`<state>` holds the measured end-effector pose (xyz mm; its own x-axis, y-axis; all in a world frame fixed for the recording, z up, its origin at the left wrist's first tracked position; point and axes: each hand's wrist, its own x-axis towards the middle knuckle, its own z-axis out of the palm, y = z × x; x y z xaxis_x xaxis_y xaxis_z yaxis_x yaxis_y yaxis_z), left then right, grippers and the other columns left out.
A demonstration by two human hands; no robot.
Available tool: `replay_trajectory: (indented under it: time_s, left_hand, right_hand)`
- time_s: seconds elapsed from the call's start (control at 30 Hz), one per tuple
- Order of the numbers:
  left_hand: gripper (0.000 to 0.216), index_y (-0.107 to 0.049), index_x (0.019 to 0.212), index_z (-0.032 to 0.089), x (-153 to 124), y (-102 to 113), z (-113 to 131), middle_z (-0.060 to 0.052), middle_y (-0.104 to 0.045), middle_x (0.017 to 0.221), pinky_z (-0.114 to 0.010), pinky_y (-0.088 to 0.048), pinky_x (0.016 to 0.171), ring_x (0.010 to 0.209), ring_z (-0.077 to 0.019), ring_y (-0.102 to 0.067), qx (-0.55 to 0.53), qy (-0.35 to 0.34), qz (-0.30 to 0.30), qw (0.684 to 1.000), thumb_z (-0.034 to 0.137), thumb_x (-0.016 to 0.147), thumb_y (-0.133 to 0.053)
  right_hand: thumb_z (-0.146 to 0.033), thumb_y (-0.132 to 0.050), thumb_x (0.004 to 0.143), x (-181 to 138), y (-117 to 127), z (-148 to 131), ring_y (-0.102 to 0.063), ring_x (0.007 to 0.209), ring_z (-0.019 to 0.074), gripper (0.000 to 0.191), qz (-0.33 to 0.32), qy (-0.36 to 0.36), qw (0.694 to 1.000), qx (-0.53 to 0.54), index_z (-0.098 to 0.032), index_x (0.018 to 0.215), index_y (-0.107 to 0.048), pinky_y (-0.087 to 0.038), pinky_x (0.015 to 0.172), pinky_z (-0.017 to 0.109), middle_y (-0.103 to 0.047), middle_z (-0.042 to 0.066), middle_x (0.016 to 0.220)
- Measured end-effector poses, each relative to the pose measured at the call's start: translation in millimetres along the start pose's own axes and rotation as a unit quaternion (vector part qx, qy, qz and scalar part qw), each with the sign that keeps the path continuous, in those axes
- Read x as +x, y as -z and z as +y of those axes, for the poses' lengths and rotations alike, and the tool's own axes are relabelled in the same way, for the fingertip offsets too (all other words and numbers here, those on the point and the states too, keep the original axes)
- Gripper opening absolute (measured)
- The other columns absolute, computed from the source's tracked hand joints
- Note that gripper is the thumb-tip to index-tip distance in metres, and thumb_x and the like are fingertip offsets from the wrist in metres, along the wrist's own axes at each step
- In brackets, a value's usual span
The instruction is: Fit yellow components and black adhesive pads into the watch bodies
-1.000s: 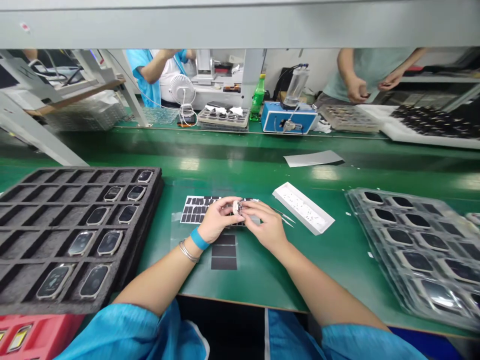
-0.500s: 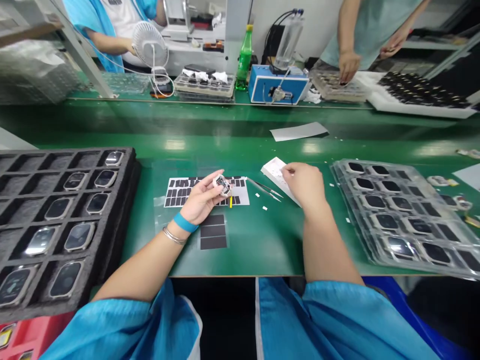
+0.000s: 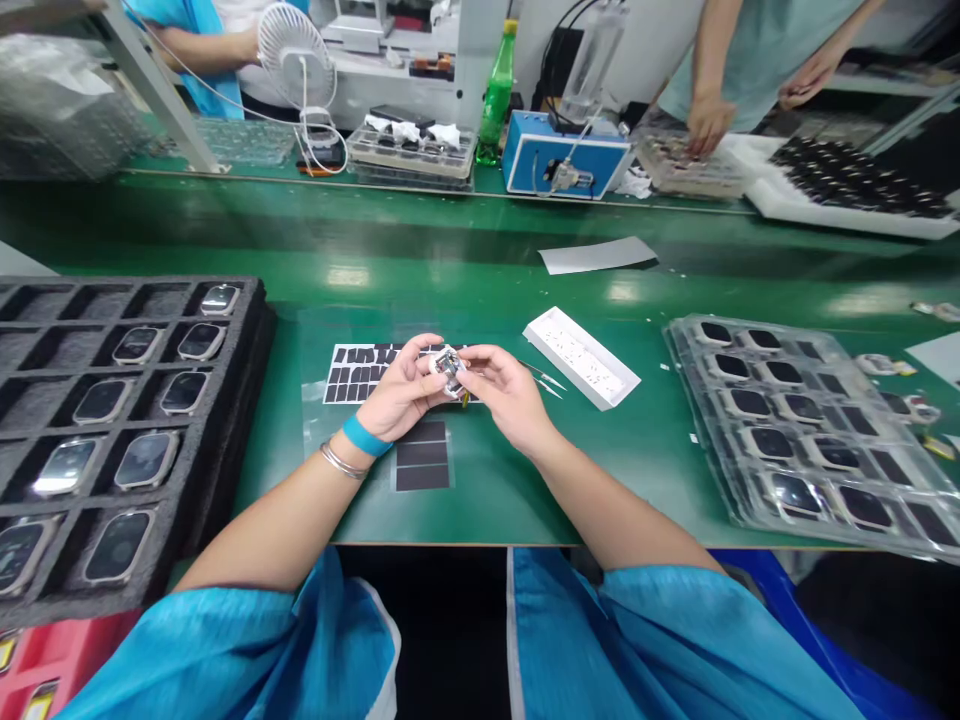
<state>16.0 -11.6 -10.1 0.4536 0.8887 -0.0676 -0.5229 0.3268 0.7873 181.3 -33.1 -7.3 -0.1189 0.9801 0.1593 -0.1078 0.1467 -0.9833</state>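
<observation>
Left hand point(image 3: 403, 392) and right hand point(image 3: 514, 400) pinch one device point(image 3: 449, 366), mid-frame; one box point(image 3: 623, 394) lies right of centre. Nine watches point(image 3: 146, 459) sit frame left.

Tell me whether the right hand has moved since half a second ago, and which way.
Yes. The right hand has moved left, away from the white box, and is now at the small device in the left hand.

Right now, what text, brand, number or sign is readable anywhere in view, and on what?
No readable text anywhere in view.
Watch screens in the dark foam tray: faint marks on some, too small to read.
Green bottle: any print is too blurred to read.
Blue box: no legible marking.
Small part in the left hand: too small to tell if marked.
</observation>
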Motion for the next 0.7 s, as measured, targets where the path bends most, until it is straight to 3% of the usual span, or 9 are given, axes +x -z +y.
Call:
replay_trajectory:
  time_s: [0.27,0.5,0.7]
  left_hand:
    - [0.060,-0.052,0.107,0.023,1.3,2.2,-1.9,0.002,-0.071,0.090,-0.028,-0.059,0.072,0.077,-0.0141,-0.069,0.015,0.004,-0.010,1.000,0.019,0.060,-0.089]
    - [0.050,-0.062,0.102,0.020,0.3,0.3,-2.7,0.002,-0.068,0.088,-0.026,-0.060,0.070,0.074,-0.0123,-0.068,0.015,0.041,-0.025,0.999,0.019,0.059,-0.089]
    - [0.048,-0.066,0.100,0.019,-1.9,0.2,-7.1,0.000,-0.070,0.085,-0.026,-0.059,0.068,0.072,-0.0129,-0.068,-0.001,0.076,-0.052,0.996,0.023,0.058,-0.090]
  right_hand:
    - [-0.046,-0.086,0.064,5.5,1.8,7.5,-0.063,0.099,0.0195,0.046,0.005,-0.085,0.993,0.082,-0.023,0.096,-0.062,-0.054,0.091,0.035,-0.066,0.003,0.101]
    - [-0.054,-0.077,0.076,-0.7,-2.8,-1.7,-0.060,0.111,0.0213,0.043,0.012,0.043,0.999,-0.023,-0.024,0.103,-0.062,-0.049,0.102,0.038,-0.064,0.005,0.115]
    - [-0.059,-0.067,0.084,-0.6,-0.5,-2.4,-0.065,0.101,0.0199,0.041,-0.013,0.027,0.999,-0.011,-0.023,0.103,-0.063,-0.054,0.091,0.035,-0.068,0.004,0.109]
